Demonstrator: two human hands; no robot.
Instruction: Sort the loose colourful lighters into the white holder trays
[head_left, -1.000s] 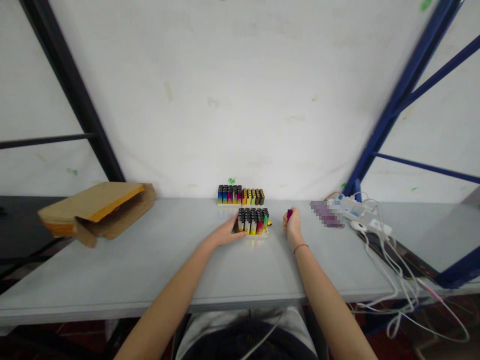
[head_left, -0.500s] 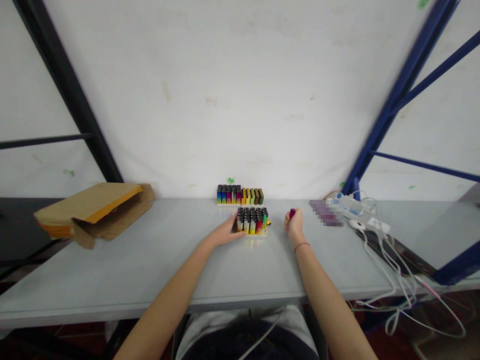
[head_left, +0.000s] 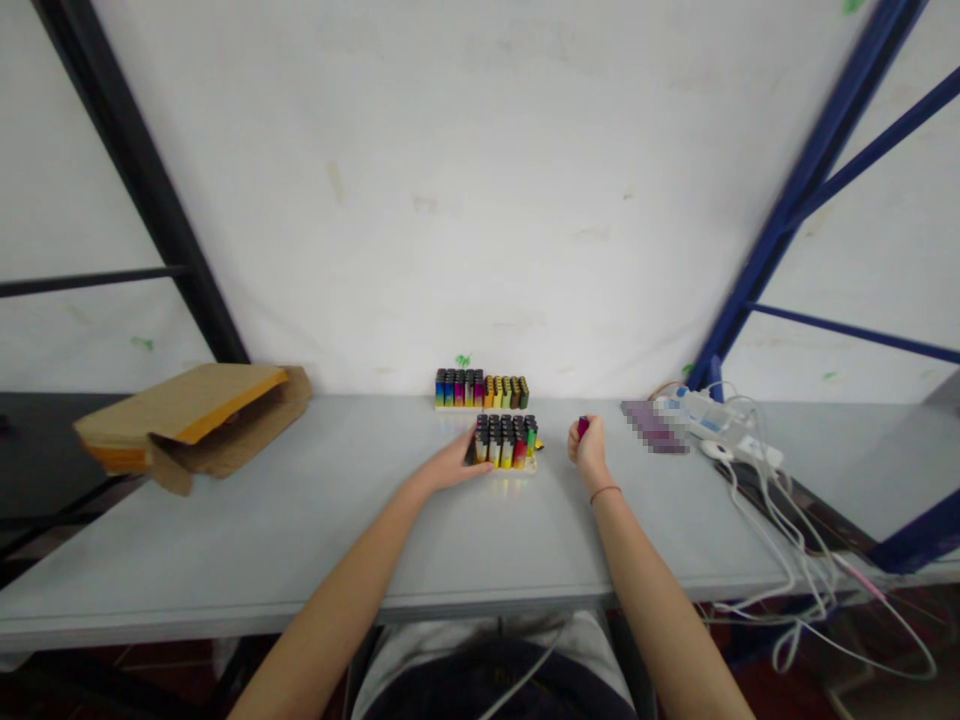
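In the head view, a pale tray (head_left: pixel 530 466) holds several rows of upright lighters (head_left: pixel 501 445) with black tops and multicoloured bodies. My left hand (head_left: pixel 450 464) grips the left end of this tray, its thumb along the front and its other fingers partly hidden behind. To the right, apart from the tray, my right hand (head_left: pixel 590 450) is closed round a magenta lighter (head_left: pixel 583 426). Only the upper part of that lighter shows above the fist. A small yellow item (head_left: pixel 539 446) lies by the tray's right side, too small to make out.
Further back by the wall stands a second group of upright lighters (head_left: pixel 482 388), in dark and yellow tones. An opened cardboard box (head_left: pixel 187 405) lies on the left of the grey table (head_left: pixel 322 540). A power strip (head_left: pixel 701 412) and tangled white cables (head_left: pixel 787 530) occupy the right.
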